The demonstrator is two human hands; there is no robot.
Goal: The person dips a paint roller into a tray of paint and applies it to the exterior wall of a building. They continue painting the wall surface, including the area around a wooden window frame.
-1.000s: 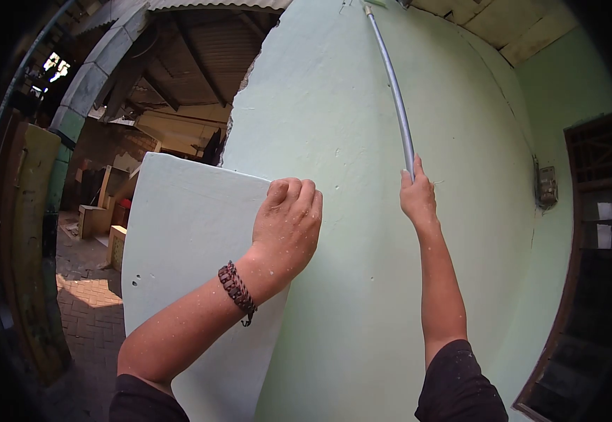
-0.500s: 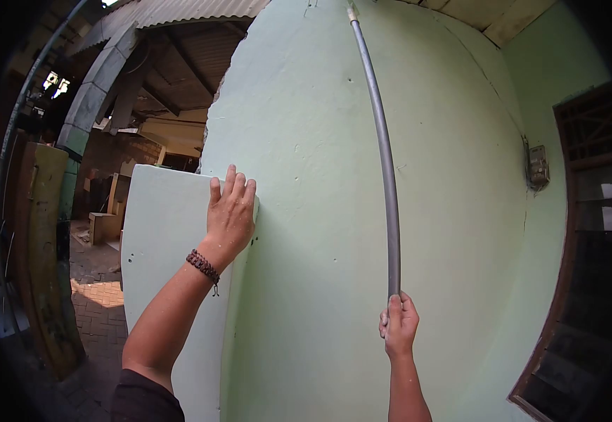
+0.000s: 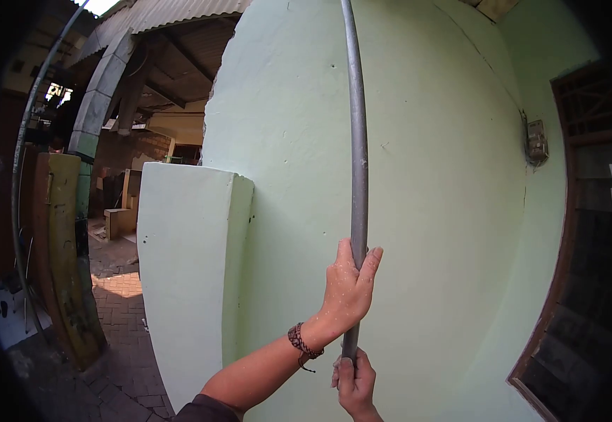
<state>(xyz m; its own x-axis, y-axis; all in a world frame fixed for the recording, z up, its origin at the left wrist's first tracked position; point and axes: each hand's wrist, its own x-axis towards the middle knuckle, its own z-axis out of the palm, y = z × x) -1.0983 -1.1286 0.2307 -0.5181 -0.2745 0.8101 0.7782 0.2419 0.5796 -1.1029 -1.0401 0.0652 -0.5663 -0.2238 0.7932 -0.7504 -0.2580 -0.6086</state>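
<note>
A long grey pole (image 3: 358,141) stands almost upright in front of the pale green wall (image 3: 446,211). Its top runs out of the view. My right hand (image 3: 355,385) is closed around its lower part, near the bottom of the picture. Higher up, my left hand (image 3: 348,288) wraps the same pole, with fingertips showing on both sides of it. Pale specks dot the back of this hand, and a dark braided bracelet (image 3: 304,341) circles the wrist.
To the left stands a low green wall (image 3: 183,246), with a paved passage (image 3: 119,309) beyond it. A dark wood-framed window (image 3: 594,232) and a meter box (image 3: 537,143) are at the right. Corrugated roofing (image 3: 172,15) hangs at upper left.
My left hand has left the top of the low wall and moved right onto the pole. My right hand and the pole's lower part have shifted down and left; the pole's tip has left the view.
</note>
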